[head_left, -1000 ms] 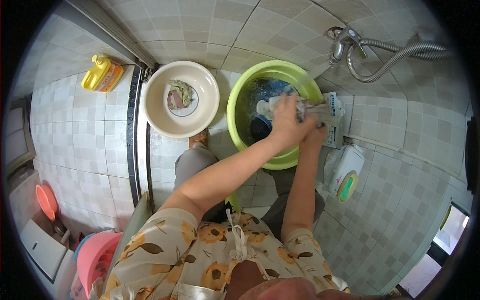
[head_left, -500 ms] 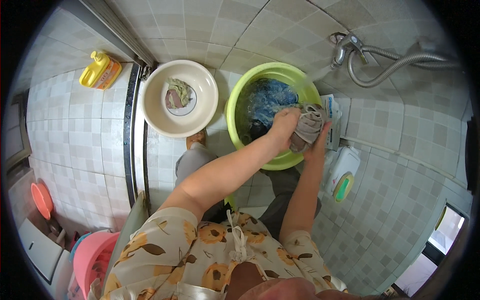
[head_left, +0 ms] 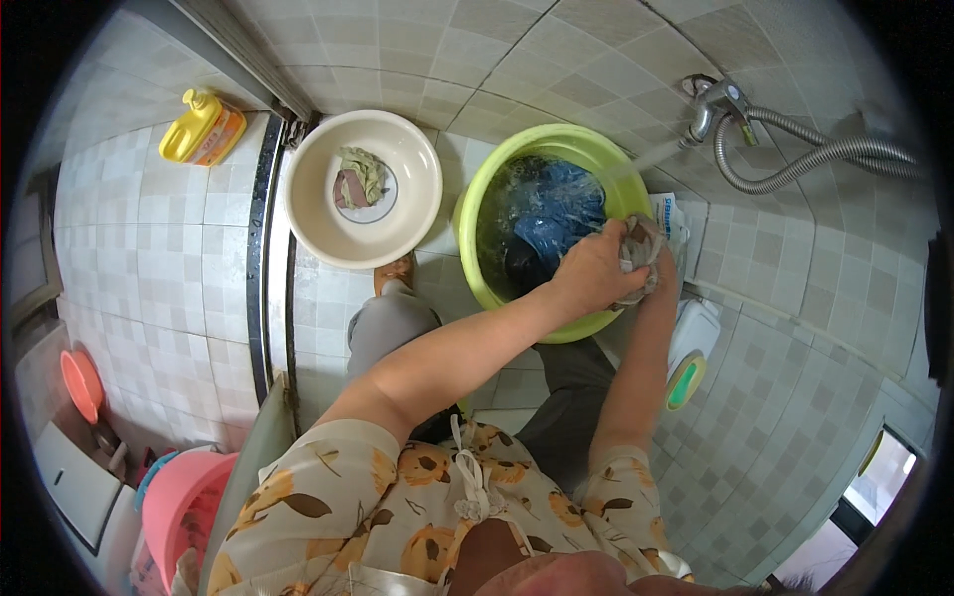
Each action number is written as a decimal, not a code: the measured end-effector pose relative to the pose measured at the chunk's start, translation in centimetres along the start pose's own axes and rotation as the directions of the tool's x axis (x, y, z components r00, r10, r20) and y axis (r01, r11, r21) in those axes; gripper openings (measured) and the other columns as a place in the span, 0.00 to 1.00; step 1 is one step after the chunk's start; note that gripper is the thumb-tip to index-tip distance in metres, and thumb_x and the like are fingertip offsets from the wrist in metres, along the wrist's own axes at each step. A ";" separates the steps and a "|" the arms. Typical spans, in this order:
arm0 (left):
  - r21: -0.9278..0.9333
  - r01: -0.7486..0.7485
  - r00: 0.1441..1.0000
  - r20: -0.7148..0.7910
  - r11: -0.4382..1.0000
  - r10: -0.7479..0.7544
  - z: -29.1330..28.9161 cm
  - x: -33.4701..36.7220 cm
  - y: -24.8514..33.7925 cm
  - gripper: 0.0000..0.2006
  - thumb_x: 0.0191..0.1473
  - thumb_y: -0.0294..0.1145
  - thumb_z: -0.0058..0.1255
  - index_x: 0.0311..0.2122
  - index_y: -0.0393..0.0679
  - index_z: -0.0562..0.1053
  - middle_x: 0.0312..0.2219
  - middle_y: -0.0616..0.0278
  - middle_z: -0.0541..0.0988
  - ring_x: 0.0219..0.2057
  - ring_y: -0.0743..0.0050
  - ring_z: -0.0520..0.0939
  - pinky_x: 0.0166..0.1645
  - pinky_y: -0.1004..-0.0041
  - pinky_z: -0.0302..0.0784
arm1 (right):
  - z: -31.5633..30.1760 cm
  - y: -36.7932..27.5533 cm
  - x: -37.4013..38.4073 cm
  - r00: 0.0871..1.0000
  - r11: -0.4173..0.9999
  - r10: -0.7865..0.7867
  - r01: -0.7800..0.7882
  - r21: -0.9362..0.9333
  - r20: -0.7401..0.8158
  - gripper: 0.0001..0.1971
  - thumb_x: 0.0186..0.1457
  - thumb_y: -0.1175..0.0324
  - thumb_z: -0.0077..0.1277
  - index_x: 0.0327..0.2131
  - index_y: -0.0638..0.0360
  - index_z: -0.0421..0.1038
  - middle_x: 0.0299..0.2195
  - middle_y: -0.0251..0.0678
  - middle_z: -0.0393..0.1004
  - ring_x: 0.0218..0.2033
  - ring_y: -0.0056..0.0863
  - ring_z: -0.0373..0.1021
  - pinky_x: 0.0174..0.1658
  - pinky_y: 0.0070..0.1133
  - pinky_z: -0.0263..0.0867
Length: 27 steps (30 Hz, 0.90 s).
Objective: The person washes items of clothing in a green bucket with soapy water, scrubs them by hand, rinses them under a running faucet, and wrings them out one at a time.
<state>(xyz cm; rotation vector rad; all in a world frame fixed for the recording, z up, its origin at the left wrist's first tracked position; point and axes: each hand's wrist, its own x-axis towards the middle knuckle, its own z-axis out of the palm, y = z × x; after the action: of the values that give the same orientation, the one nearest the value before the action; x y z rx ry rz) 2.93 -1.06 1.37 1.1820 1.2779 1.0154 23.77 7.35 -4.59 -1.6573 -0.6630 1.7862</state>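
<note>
My left hand (head_left: 592, 270) is closed on a bunched grey-beige cloth (head_left: 639, 248) at the right rim of a lime-green basin (head_left: 475, 263). Pressed against the cloth's far right side is my right hand (head_left: 667, 270), its fingers mostly hidden, so the two hands squeeze the bundle between them. Inside the basin, blue fabric (head_left: 556, 204) lies in water beside a dark piece (head_left: 524, 266). Water runs from a metal tap (head_left: 708, 107) into the basin. A cream basin (head_left: 306, 214) to the left holds a green and mauve cloth (head_left: 360, 181).
A metal hose (head_left: 785, 182) loops from the tap. Right of the green basin stand a white-and-blue packet (head_left: 673, 217), a white container (head_left: 698, 328) and a green-topped brush (head_left: 684, 382). A yellow jug (head_left: 204, 129) stands beyond the door track; a pink tub (head_left: 169, 497) is lower left.
Both hands have moved slightly right and lower with the cloth, which is now squeezed into a smaller bundle. The whole view has shifted a little.
</note>
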 end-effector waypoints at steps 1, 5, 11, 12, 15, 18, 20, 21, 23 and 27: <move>-0.004 0.000 1.000 0.000 1.000 0.000 0.1 0.1 -0.2 0.30 0.45 0.46 0.57 0.45 0.35 0.62 0.33 0.38 0.76 0.36 0.39 0.78 0.40 0.57 0.75 | -0.1 0.0 0.5 1.000 1.000 0.001 -0.001 -0.003 -0.002 0.20 0.57 0.57 0.43 0.46 0.62 0.69 0.41 0.41 0.72 0.39 0.34 0.71 0.41 0.25 0.68; 0.196 0.080 0.992 0.080 0.977 -0.098 -0.6 0.1 -1.9 0.29 0.45 0.45 0.55 0.44 0.33 0.60 0.29 0.38 0.76 0.34 0.39 0.79 0.39 0.55 0.75 | 4.4 0.2 1.0 0.999 0.838 -0.024 0.044 -0.543 0.043 0.18 0.56 0.58 0.44 0.43 0.62 0.71 0.39 0.40 0.74 0.37 0.29 0.70 0.41 0.22 0.66; 0.339 0.157 0.969 0.130 0.927 -0.212 -0.2 -0.2 -4.9 0.28 0.47 0.47 0.53 0.42 0.31 0.61 0.28 0.38 0.77 0.32 0.40 0.79 0.38 0.55 0.76 | 5.1 4.1 3.9 0.994 0.600 -0.039 0.104 -0.794 0.100 0.13 0.55 0.63 0.46 0.33 0.63 0.74 0.28 0.34 0.74 0.27 0.26 0.67 0.31 0.24 0.64; 0.373 0.165 0.963 0.138 0.913 -0.231 0.0 -0.3 -5.4 0.28 0.47 0.47 0.53 0.41 0.31 0.61 0.29 0.38 0.77 0.32 0.40 0.79 0.38 0.55 0.76 | 5.0 5.1 4.0 0.987 0.533 -0.118 0.159 -0.831 0.113 0.13 0.54 0.62 0.47 0.31 0.64 0.75 0.26 0.35 0.74 0.25 0.27 0.67 0.29 0.25 0.63; 0.437 0.138 0.956 0.174 0.889 -0.234 0.6 -0.9 -6.8 0.27 0.48 0.48 0.53 0.39 0.30 0.62 0.29 0.39 0.77 0.32 0.40 0.80 0.37 0.56 0.77 | 4.3 8.1 4.0 0.980 0.512 -0.199 0.131 -0.849 0.032 0.14 0.53 0.62 0.48 0.29 0.65 0.75 0.24 0.36 0.74 0.24 0.28 0.68 0.28 0.26 0.62; 0.502 0.088 0.941 0.241 0.860 -0.237 1.1 -1.6 -7.1 0.27 0.48 0.47 0.52 0.40 0.30 0.62 0.29 0.39 0.77 0.32 0.42 0.80 0.36 0.57 0.77 | 3.4 9.9 3.2 0.967 0.609 -0.234 0.063 -0.790 -0.103 0.14 0.52 0.61 0.49 0.29 0.64 0.75 0.25 0.36 0.74 0.24 0.28 0.68 0.28 0.26 0.63; 0.576 -0.026 0.962 0.238 0.817 -0.137 1.1 -2.3 -7.6 0.25 0.48 0.46 0.52 0.41 0.33 0.63 0.28 0.41 0.77 0.30 0.45 0.80 0.33 0.59 0.77 | 4.3 9.6 2.4 0.973 0.757 -0.078 -0.085 -0.647 -0.219 0.14 0.55 0.60 0.47 0.33 0.62 0.74 0.30 0.35 0.74 0.28 0.26 0.69 0.31 0.25 0.64; 0.590 -0.020 0.963 0.230 0.807 -0.144 0.6 -2.7 -7.5 0.25 0.48 0.46 0.52 0.41 0.33 0.63 0.28 0.41 0.77 0.30 0.45 0.80 0.33 0.59 0.77 | 5.3 9.0 1.3 0.976 0.764 -0.073 -0.078 -0.641 -0.206 0.14 0.55 0.60 0.47 0.33 0.62 0.74 0.30 0.35 0.74 0.28 0.26 0.69 0.31 0.25 0.64; 0.605 -0.242 0.970 0.147 0.759 0.192 -0.9 -3.3 -6.0 0.25 0.46 0.44 0.54 0.44 0.37 0.63 0.28 0.45 0.76 0.28 0.47 0.79 0.31 0.59 0.77 | 6.7 8.1 -1.0 0.996 0.997 -0.074 0.075 0.035 -0.049 0.14 0.58 0.63 0.43 0.38 0.63 0.73 0.34 0.39 0.75 0.32 0.31 0.70 0.37 0.29 0.66; 0.642 -0.295 0.939 0.060 0.707 0.338 -4.5 -3.8 -1.2 0.28 0.40 0.42 0.59 0.48 0.48 0.65 0.31 0.51 0.75 0.28 0.49 0.78 0.31 0.59 0.76 | 8.6 3.9 -4.6 0.925 0.926 -0.324 0.266 0.269 0.200 0.18 0.62 0.60 0.41 0.50 0.60 0.64 0.46 0.35 0.68 0.47 0.29 0.65 0.48 0.29 0.64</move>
<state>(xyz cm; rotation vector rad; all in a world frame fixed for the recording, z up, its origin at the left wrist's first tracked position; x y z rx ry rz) -1.91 -4.65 1.01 1.9748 1.5715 0.8707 14.97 1.72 -3.43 -1.1246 -0.7318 1.7773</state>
